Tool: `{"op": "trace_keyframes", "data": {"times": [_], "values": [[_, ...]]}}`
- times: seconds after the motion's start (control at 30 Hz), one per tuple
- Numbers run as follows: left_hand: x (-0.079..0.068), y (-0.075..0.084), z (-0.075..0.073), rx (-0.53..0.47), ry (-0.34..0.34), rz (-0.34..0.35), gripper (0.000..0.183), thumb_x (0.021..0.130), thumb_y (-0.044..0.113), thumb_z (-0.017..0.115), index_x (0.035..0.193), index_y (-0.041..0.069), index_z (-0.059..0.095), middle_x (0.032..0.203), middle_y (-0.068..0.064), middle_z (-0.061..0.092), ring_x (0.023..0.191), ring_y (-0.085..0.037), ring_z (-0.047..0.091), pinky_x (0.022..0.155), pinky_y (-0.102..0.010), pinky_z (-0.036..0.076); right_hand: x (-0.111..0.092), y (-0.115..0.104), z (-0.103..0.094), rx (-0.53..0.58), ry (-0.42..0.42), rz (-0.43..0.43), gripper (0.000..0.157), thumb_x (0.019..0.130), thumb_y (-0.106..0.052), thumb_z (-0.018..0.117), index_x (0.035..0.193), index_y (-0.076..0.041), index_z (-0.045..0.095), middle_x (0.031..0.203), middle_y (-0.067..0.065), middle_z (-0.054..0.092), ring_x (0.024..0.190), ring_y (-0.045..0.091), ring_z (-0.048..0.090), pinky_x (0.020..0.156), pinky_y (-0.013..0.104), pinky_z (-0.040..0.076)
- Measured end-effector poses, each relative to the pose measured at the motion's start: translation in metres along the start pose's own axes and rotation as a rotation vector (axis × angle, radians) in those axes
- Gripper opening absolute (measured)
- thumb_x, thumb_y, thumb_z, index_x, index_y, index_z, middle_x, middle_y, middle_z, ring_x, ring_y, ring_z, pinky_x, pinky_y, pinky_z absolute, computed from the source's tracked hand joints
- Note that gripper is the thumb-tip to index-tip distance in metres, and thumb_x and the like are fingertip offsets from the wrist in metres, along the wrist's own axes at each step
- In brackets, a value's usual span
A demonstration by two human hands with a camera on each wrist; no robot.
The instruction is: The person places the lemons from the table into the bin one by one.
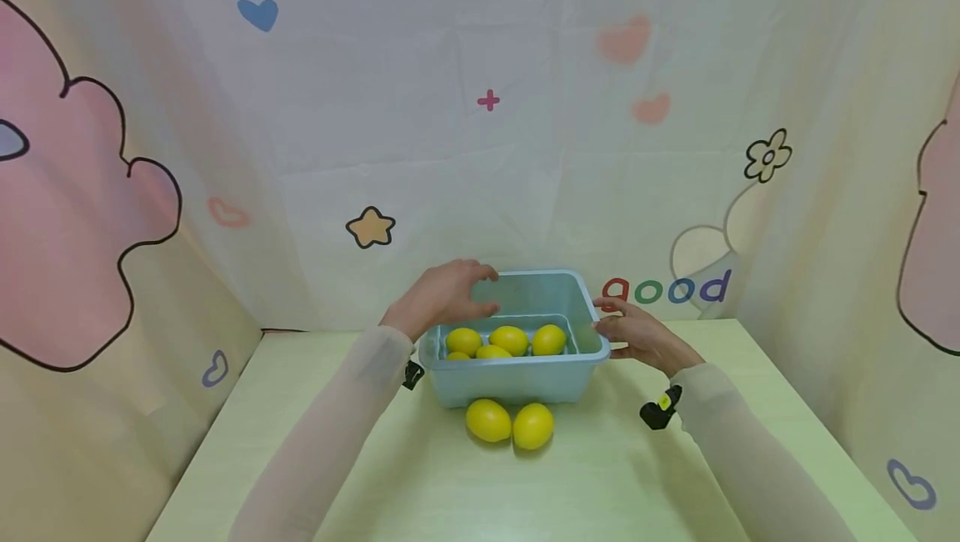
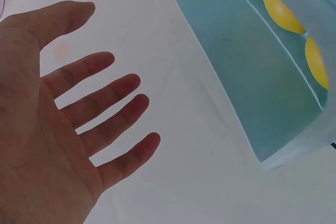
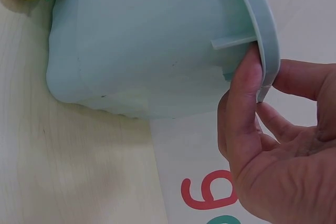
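Observation:
A light blue plastic bin [image 1: 517, 382] stands on the table with several yellow lemons [image 1: 510, 340] inside. In front of it, a lemon [image 1: 487, 420] and another lemon [image 1: 533, 426] lie side by side on the tabletop. My right hand [image 1: 641, 333] pinches the bin's right rim; the right wrist view shows thumb and fingers on both sides of that rim [image 3: 266, 30]. Over the bin's left side, my left hand [image 1: 446, 296] is spread and holds nothing. Its fingers [image 2: 118, 100] are apart from the bin in the left wrist view.
A pale wooden table [image 1: 360, 475] carries everything. Close behind the bin hangs a printed cloth backdrop [image 1: 420, 150] with hearts, stars and coloured letters, and cloth walls rise at both sides. A black wrist camera [image 1: 660, 409] sits at the right sleeve.

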State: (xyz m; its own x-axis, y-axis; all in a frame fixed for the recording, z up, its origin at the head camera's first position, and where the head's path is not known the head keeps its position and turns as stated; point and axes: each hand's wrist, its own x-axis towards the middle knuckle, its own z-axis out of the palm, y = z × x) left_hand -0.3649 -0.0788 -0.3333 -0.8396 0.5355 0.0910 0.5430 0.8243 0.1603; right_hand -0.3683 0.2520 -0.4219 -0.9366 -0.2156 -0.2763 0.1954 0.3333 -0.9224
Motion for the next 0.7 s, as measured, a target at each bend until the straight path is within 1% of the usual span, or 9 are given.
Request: {"op": "trace_keyframes", "data": {"times": [0.1,0.27,0.47,0.7], "values": [[-0.009,0.002,0.001,0.016,0.02,0.016,0.049,0.09,0.049,0.061,0.133,0.025,0.058,0.138,0.001,0.057,0.122,-0.022,0.056,0.103,-0.042,0.049,0.0,0.001,-0.001,-0.001,0.0,-0.006,0.064,0.097,-0.015,0.055,0.154,-0.015,0.025,0.141,0.024,0.046,0.115,0.033,0.055,0.084,0.034,0.057],[-0.025,0.006,0.004,0.017,0.049,0.028,0.049,0.09,0.049,0.061,0.134,0.027,0.058,0.14,0.0,0.055,0.123,-0.022,0.055,0.102,-0.043,0.05,-0.001,0.002,-0.002,0.008,-0.009,-0.025,0.064,0.097,-0.013,0.054,0.154,-0.014,0.024,0.143,0.026,0.044,0.121,0.04,0.054,0.086,0.036,0.058],[-0.04,0.009,0.008,0.028,0.114,0.067,0.049,0.09,0.049,0.061,0.134,0.028,0.057,0.14,0.003,0.055,0.124,-0.021,0.055,0.101,-0.042,0.05,-0.001,0.001,-0.001,0.015,-0.011,-0.03,0.064,0.097,-0.012,0.054,0.154,-0.013,0.023,0.142,0.027,0.044,0.121,0.042,0.053,0.087,0.037,0.058],[-0.053,0.014,0.014,0.025,0.125,0.088,0.05,0.091,0.048,0.06,0.136,0.027,0.056,0.14,0.003,0.056,0.126,-0.02,0.054,0.101,-0.04,0.051,0.0,0.002,-0.001,0.014,-0.008,-0.027,0.064,0.098,-0.012,0.054,0.154,-0.013,0.024,0.141,0.026,0.044,0.12,0.041,0.055,0.087,0.036,0.058]]}}
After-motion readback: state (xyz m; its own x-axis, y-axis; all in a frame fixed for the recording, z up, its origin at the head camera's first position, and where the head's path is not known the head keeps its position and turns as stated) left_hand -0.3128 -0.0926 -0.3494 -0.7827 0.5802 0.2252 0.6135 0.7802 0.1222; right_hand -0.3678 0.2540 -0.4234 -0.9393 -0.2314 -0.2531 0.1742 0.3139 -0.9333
